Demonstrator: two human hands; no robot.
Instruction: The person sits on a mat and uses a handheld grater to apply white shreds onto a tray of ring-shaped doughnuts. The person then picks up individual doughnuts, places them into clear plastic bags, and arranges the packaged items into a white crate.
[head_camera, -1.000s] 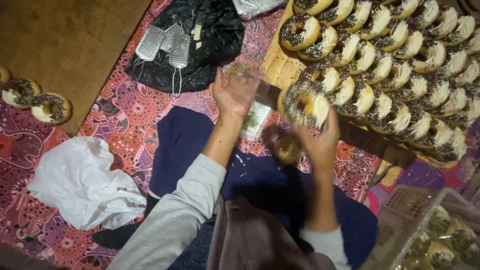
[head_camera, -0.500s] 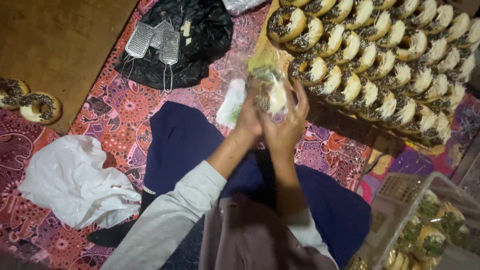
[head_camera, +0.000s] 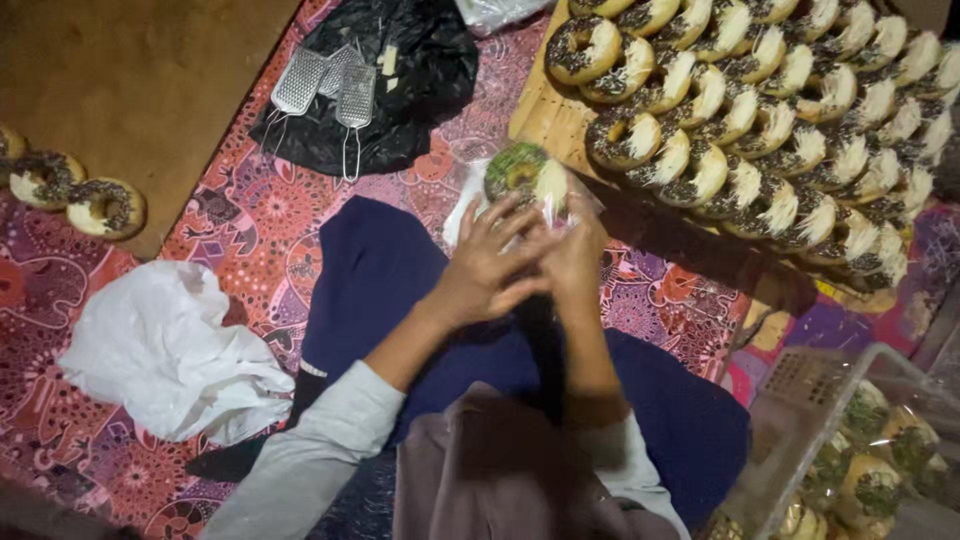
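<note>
— What lies under everything in the head view?

— A patterned red cloth (head_camera: 250, 230) covers the floor, with a brown mat (head_camera: 130, 80) at the upper left. A wooden board (head_camera: 545, 115) at the upper right carries rows of sprinkled doughnuts (head_camera: 760, 130).

— And the hands?

— Both meet at the centre, above the person's dark blue lap (head_camera: 400, 290). The left hand (head_camera: 490, 270) and right hand (head_camera: 575, 260) are closed together around a clear plastic bag (head_camera: 550, 205) that holds one doughnut (head_camera: 520, 172).

— Which way does that doughnut face?

— Its ring stands tilted, topping turned up toward the camera, white edge to the right. It sits just above the fingertips, near the board's lower corner. The bag's long axis is hard to tell.

— Anything else around?

— Metal graters (head_camera: 330, 85) on a black bag (head_camera: 400, 70), white plastic (head_camera: 170, 350) at left, a clear tub (head_camera: 860, 450) of wrapped doughnuts at lower right.
</note>
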